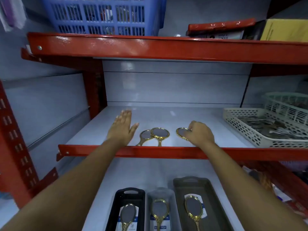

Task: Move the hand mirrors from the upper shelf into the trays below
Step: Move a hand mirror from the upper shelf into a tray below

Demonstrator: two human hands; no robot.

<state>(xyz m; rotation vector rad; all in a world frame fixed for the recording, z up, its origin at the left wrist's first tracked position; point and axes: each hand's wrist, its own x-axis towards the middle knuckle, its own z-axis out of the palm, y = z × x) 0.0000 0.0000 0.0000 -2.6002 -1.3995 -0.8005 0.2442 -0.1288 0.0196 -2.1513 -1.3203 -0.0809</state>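
Three gold-framed hand mirrors lay near the front edge of the upper shelf [166, 117]. Two of them overlapped, the left mirror [145, 135] partly under the middle mirror [160, 133], both with handles pointing toward the red front rail [150, 151], probably so they could be taken by the handle. The third mirror [182, 133] lay apart to the right, and the right hand [200, 133] was curled over its rim, fingers bent and touching the frame. Whether it had actually closed a grip could not be told, since the hand covered most of the contact. The left hand [122, 126] was open and flat, fingers spread, palm down just left of the overlapped pair and holding nothing; it seemed poised to reach for one.

On the lower shelf stood three trays side by side: a black tray [128, 191], a translucent grey tray [160, 191] and a larger dark grey tray [191, 180]. Each already held one oval gold mirror lying on a white card, handle toward the person, so the job looked roughly half done.

The cards carried blue print, but only fragments showed and none could be read with confidence. Further out, a white perforated basket [241, 130] sat at the right of the upper shelf, and a blue basket [103, 14] stood on the shelf above.
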